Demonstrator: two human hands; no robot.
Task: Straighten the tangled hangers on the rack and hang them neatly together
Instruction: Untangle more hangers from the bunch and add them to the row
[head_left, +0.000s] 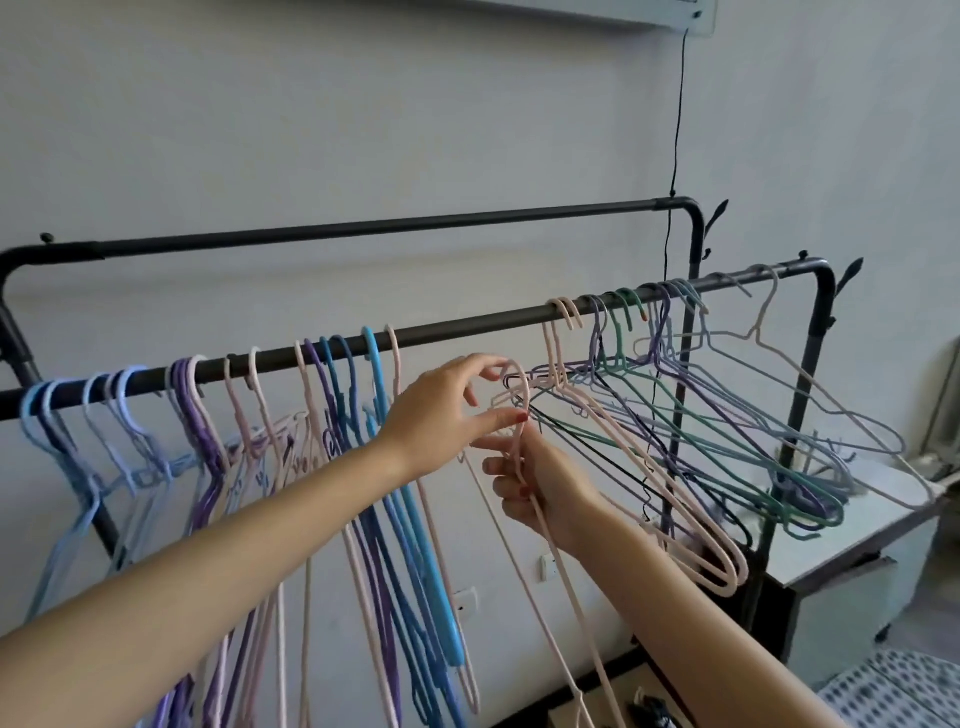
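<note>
- We are holding a pink hanger (524, 467) off the rail (457, 328), between the tidy left bunch (332, 415) and the tangled right bunch (701, 415).
- Our right hand (540, 488) is clamping its neck, steadying it.
- Our left hand (447, 410) is pinching its hook, probably aiming it at the rail.

Both my bare arms reach forward and up, converging. My left hand (436, 410) is highest, wrist bent, thumb and forefinger pinched, other fingers fanned. My right hand (540, 486) sits just below it, fingers curled shut in a grip, knuckles leftward.
</note>
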